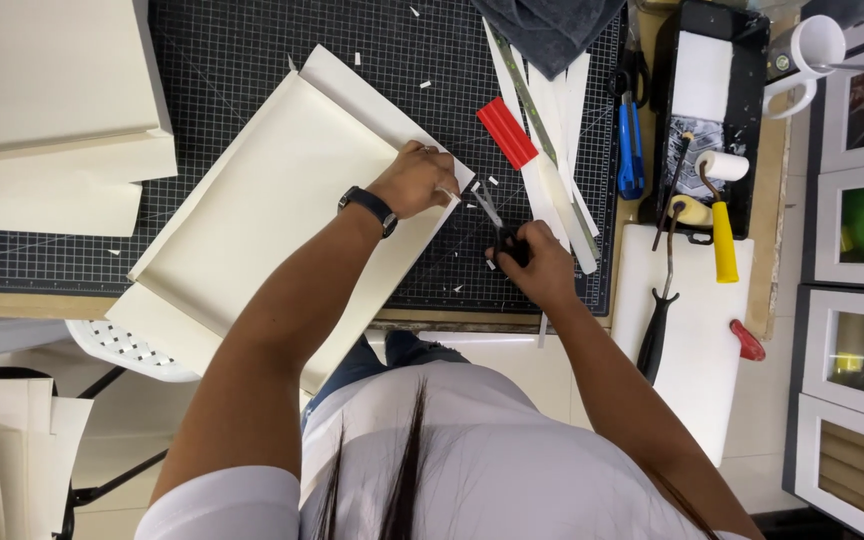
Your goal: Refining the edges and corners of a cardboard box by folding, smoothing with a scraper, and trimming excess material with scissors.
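A large cream folded sheet of card [272, 200] with raised side flaps lies tilted on the black gridded cutting mat [252, 50]. My left hand [414, 180], with a dark watch on the wrist, pinches the sheet's right corner flap. My right hand [540, 262] grips black-handled scissors [497, 222] whose blades point up-left toward that corner, just beside my left fingers. Small white paper scraps lie around the blades.
A red flat tool [507, 132], long white strips [557, 130] and a metal ruler lie right of the scissors. A black tray [707, 110] holds a yellow-handled roller [720, 215]. Cream boards [47, 110] are stacked at the left. A white mug [812, 50] stands top right.
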